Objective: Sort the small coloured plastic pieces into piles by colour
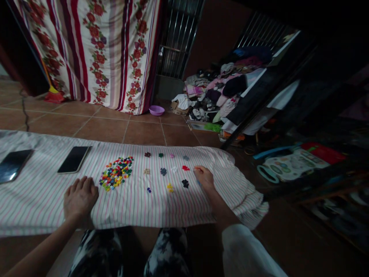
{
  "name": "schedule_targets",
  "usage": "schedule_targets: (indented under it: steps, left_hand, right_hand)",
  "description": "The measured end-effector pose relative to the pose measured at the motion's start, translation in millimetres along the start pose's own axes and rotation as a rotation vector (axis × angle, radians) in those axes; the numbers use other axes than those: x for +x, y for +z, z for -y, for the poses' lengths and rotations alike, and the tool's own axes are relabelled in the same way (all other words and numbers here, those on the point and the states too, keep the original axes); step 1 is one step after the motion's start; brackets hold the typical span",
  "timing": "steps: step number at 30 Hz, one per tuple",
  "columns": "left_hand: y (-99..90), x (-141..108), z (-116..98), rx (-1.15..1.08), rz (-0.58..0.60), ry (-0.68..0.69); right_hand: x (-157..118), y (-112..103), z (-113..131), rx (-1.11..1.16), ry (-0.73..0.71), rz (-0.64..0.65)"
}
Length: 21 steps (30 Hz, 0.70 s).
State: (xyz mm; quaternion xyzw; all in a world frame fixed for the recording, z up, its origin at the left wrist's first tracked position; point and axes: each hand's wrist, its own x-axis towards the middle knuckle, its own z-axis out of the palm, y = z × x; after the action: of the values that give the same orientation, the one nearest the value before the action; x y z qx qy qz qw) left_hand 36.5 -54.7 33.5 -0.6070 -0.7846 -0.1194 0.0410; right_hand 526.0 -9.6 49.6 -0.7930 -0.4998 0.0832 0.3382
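My right hand (205, 177) is at the right of the small sorted piles, just beside the red beads (186, 168). Its thumb and fingers are pinched together; a hint of orange shows at the tips, too small to name. A bit of blue (198, 182) peeks out under this hand. My left hand (80, 197) rests palm down on the striped cloth (127, 211), fingers loosely laid out and holding nothing. Beside it lies a mixed heap of colourful beads (117, 173). Single-colour groups include black beads (185, 184), yellow beads (170, 187) and white beads (174, 169).
Two phones lie at the left, one dark phone (74, 159) and another phone (14, 165). Beyond the table are a purple basin (156, 110), a red dustpan (54, 97), a floral curtain (98, 50) and a heap of clothes (221, 88). A toy panel (285, 165) stands at right.
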Motion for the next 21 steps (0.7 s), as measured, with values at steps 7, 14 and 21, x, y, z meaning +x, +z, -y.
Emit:
schedule_targets:
  steps: [7,14,21]
  left_hand:
    - [-1.5,1,-1,-0.013,-0.001,0.008]
    - [-1.0,1,-1,-0.024,-0.036,0.021]
    - [-4.6,0,-4,-0.051,-0.039,0.013]
  right_hand:
    - [22,-8,-30,-0.134,0.144,0.022]
    - [29,4,-30,-0.251,0.216,0.067]
    - [36,10,-38,-0.185,0.158,0.039]
